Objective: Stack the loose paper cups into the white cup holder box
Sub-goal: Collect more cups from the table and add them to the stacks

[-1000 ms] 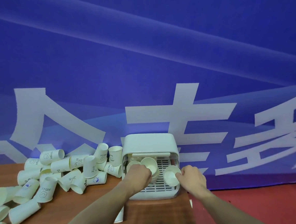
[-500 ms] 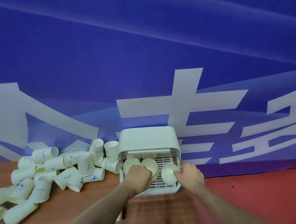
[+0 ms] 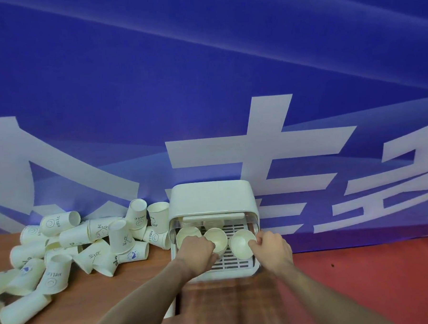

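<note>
While big heap of loose cups (image 3: 71, 253) lies on bench (image 3: 130, 290) at left, job looks barely begun. Left hand (image 3: 196, 255) curled around middle cup (image 3: 215, 238) in white holder box (image 3: 211, 204); leftmost cup (image 3: 187, 236) sits beside it. Right hand (image 3: 272, 249) pinches rim of right cup (image 3: 242, 243). Most cups left to stack.

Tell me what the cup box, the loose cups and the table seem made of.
Box: likely plastic, smooth matte white shell with rounded moulded corners.
Cups: paper, matte cream walls with rolled rims and printed drawings.
Table: wood or wood-look laminate; reddish-brown grain shows.
</note>
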Tool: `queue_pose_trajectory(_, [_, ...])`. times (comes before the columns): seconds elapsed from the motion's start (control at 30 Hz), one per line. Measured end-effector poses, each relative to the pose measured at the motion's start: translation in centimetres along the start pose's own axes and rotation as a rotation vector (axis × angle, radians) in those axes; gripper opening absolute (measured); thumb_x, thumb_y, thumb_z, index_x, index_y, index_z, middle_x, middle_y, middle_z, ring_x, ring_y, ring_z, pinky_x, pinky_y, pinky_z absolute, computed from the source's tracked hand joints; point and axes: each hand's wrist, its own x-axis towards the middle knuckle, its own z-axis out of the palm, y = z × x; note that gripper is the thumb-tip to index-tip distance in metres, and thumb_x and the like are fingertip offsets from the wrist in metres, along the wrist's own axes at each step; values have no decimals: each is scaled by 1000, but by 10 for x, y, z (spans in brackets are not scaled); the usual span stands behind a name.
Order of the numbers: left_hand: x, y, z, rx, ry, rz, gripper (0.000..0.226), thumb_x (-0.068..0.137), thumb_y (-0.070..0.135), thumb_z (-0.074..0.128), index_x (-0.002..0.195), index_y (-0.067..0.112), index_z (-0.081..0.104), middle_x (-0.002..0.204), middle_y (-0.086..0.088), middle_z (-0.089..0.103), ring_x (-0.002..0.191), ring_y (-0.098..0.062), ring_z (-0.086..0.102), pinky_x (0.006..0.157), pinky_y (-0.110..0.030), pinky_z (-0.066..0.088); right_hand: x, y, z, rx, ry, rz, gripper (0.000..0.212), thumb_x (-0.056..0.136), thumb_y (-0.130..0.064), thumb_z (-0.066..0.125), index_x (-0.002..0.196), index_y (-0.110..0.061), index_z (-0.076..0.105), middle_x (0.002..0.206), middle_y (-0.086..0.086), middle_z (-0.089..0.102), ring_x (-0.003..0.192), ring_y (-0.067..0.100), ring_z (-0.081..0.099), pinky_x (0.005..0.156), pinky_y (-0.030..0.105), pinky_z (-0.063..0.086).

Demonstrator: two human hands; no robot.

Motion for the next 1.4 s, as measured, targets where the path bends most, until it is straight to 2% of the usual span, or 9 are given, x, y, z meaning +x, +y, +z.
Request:
queue_pose_trajectory(0.13, [-13,-6,-5,-16,48,-15,37,96,44,38,98,18,66,98,-11,69,91,-33,64,75,-37,44,-12,-8,-6,-2,70,-83,27,81,-32,49,61,-17,39,56,-1,46,56,22,42,60,34,46])
queue_pose_trajectory(0.23, [-25,-11,-8,-11,90,-26,37,97,43,37,91,18,64,93,-10,69,89,-33,64,67,-35,38,-20,-18,-11,-24,141,-121,30,83,-32,49,60,-18,35,54,-2,43,53,20,39,53,32,36])
queue_pose_trajectory(0.4, [-44,-21,-10,-23,108,-55,37,97,43,37,89,19,63,91,-10,70,88,-34,64,68,-33,38,-27,-35,-8,11,145,-157,29,83,-30,50,60,-18,38,53,-2,43,52,18,40,53,32,39])
queue_pose_trajectory(0.6, [-59,-38,-6,-23,82,-87,41,98,47,37,105,20,67,96,-7,70,93,-29,64,66,-32,32,-27,-52,6,15,95,-140,28,81,-31,50,58,-18,40,55,-2,47,53,17,43,54,30,39])
queue_pose_trajectory(0.87, [-59,-60,8,-63,61,-85,37,94,44,39,89,20,67,89,-6,68,84,-27,64,73,-33,44,-8,-66,25,75,-24,9,25,81,-33,51,61,-19,49,66,-1,58,68,23,58,63,31,47])
queue_pose_trajectory(1.03, [-54,-69,23,-99,21,-91,37,92,43,41,87,17,67,85,-5,69,80,-28,64,72,-32,44,4,-68,37,8,-67,56,24,84,-34,51,69,-17,58,66,-5,52,73,24,54,64,28,41])
queue_pose_trajectory(1.13, [-50,-74,32,-115,-2,-94,36,90,45,42,85,18,66,84,-5,70,81,-28,64,73,-32,46,9,-67,39,-5,-48,64,29,87,-36,49,72,-15,64,65,-5,52,70,23,53,63,28,40])
queue_pose_trajectory(1.3, [-50,-82,41,-118,-18,-103,37,88,45,41,84,18,66,85,-5,69,82,-27,64,68,-31,43,11,-63,41,-48,-48,60,38,88,-43,44,65,-16,57,74,2,63,73,24,57,68,30,46])
queue_pose_trajectory(1.4, [-55,-87,43,-126,-30,-126,38,87,46,41,85,18,66,88,-5,69,83,-26,64,70,-32,45,5,-66,38,-67,-45,23,37,88,-40,45,60,-16,51,71,2,62,71,25,58,67,30,48])
